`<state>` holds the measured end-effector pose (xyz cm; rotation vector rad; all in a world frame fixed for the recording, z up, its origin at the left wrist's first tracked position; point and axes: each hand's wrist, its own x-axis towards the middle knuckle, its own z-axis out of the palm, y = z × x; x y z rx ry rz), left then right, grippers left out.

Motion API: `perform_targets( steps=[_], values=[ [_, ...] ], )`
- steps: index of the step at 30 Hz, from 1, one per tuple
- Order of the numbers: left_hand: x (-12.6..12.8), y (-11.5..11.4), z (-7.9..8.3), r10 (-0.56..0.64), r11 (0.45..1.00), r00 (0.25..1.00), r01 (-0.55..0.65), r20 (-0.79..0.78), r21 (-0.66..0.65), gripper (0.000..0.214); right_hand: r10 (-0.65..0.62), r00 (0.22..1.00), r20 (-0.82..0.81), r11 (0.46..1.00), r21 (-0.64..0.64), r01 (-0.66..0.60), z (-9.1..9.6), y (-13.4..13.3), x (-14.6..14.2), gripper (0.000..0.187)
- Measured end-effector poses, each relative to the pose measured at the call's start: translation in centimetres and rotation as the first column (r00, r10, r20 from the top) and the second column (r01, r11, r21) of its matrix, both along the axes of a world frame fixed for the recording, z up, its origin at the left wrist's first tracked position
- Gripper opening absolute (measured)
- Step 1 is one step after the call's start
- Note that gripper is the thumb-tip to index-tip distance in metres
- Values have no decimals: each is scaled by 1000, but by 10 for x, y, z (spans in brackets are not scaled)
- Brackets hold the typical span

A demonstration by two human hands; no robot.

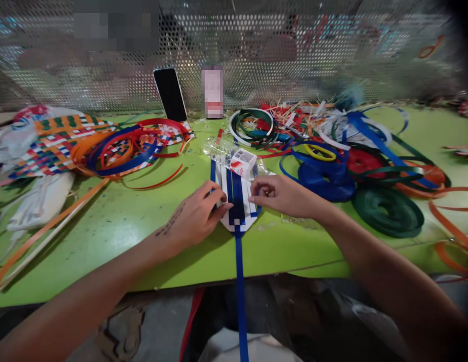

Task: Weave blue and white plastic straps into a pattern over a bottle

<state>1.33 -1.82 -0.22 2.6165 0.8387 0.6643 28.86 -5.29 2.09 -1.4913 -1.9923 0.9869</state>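
A blue and white woven piece of flat plastic strips (238,200) lies on the green table. One long blue strip (239,271) runs from its pointed near end, over the table edge and down toward my lap. My left hand (202,213) is at the piece's left edge, its thumb and curled fingers closed on the strips there. At the right edge, my right hand (281,195) pinches the border with bent fingers. Just beyond the piece, a clear plastic wrapper (222,149) and a small white packet with red print (243,162) rest over its far end.
To the right are a blue strip roll (324,181), a green strip roll (387,210) and tangled strips. A colourful woven sheet (56,143) and loose coils (116,151) are on the left. A phone (170,94) leans against the perforated metal screen (234,50).
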Motion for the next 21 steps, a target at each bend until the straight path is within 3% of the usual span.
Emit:
perform_targets(
  steps=[6, 12, 17, 21],
  values=[
    [-3, 5, 1, 26, 998, 996, -31, 91, 57, 15, -171, 969, -179, 967, 156, 200, -12, 16, 13, 32],
    [-8, 24, 0, 162, 982, 979, -148, 124, -113, 20, -293, 920, -261, 908, 224, 353, -15, 19, 13, 32],
    [-13, 39, 0, 134, 949, 990, -116, 40, -292, 16, -123, 981, -153, 982, 126, 143, -1, 12, 10, 30],
    [-13, 36, 1, 111, 937, 993, -120, -48, -328, 20, 15, 999, -43, 998, -54, -17, 4, 6, 9, 25]
  ],
)
